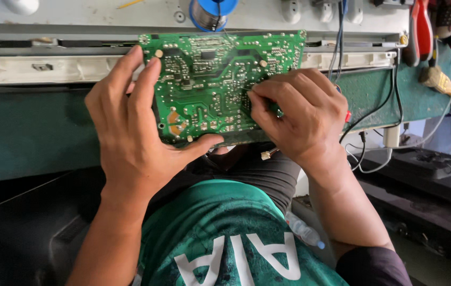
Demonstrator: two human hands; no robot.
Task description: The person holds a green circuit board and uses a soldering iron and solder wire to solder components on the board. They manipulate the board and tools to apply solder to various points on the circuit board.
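A green circuit board (215, 79), solder side up, is held above my lap in front of a workbench. My left hand (130, 127) grips its left edge, fingers over the top and thumb along the bottom edge. My right hand (299, 114) is closed over the board's right part, its fingertips pinched on a small dark tool or part pressed against the board; what it is stays hidden under the fingers. A small cream connector on a wire (266, 154) hangs below the board.
A solder spool (212, 11) sits on the bench behind the board. Red-handled pliers (421, 32) and a brush (443, 82) hang at the right. Black and white cables (374, 114) trail down the green bench front (24, 132). A plastic bottle (302, 230) lies by my leg.
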